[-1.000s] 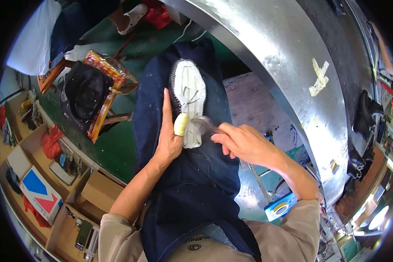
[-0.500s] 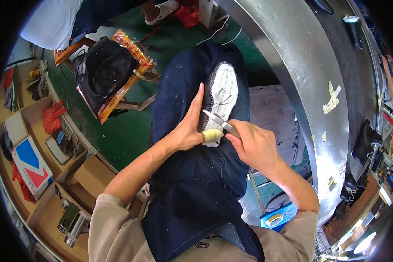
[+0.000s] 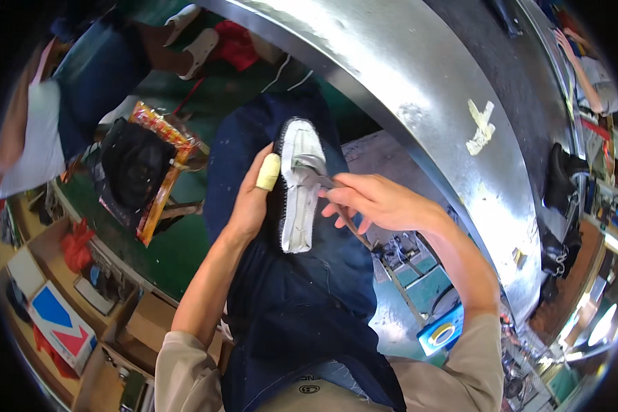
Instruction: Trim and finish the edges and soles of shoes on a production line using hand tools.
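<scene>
On my lap lies a shoe (image 3: pixel 296 220), underside up, with a white sole face and a dark stitched edge. My left hand (image 3: pixel 253 196) grips it from the left side; the thumb, wrapped in a yellow covering, presses near its edge, and the other fingers are mostly hidden. At the right edge of the shoe, my right hand (image 3: pixel 374 200) is closed on a metal hand tool (image 3: pixel 351 221) with a long, slim, brownish handle slanting down to the right. Its working end is at the middle of the sole, too blurred to name its kind.
A curved metal worktable (image 3: pixel 419 75) runs along the right. A wooden stool (image 3: pixel 159 206) carrying a black bag-like item stands at the left, near a seated person's leg (image 3: pixel 161 55). Shelves with boxes (image 3: pixel 62 329) line the lower left. A blue item with a tape roll (image 3: pixel 441 335) lies lower right.
The shoe has shifted left and nearer. My left thumb has moved up along its edge. My right hand has turned, swinging the tool's handle down to the right. The whole view has turned too.
</scene>
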Demonstrator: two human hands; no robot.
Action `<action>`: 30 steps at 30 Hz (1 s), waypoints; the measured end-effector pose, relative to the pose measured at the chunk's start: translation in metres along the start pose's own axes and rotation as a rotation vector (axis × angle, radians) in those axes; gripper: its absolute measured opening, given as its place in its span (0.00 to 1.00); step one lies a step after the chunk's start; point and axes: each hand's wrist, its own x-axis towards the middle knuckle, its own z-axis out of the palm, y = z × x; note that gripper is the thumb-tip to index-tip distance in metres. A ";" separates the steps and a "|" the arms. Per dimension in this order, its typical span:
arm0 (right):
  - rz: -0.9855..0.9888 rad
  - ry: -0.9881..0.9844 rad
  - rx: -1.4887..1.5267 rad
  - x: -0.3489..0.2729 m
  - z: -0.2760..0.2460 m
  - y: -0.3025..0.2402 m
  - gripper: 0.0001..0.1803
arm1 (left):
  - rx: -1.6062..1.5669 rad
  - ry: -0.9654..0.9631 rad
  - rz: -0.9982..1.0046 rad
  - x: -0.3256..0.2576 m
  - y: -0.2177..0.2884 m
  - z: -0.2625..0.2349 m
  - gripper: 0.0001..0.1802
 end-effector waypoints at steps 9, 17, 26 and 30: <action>-0.104 0.345 -0.042 0.009 0.056 0.029 0.17 | -0.022 0.091 -0.094 0.005 0.005 0.018 0.24; -0.082 0.395 0.459 0.015 0.091 0.050 0.19 | 0.189 0.202 -0.025 0.009 -0.003 0.033 0.26; -0.043 0.479 -0.115 -0.027 0.047 0.018 0.15 | 0.600 0.244 0.043 0.008 -0.007 0.026 0.42; -0.509 0.742 -0.542 0.001 0.027 0.010 0.13 | 0.559 0.041 0.079 0.004 -0.009 0.022 0.49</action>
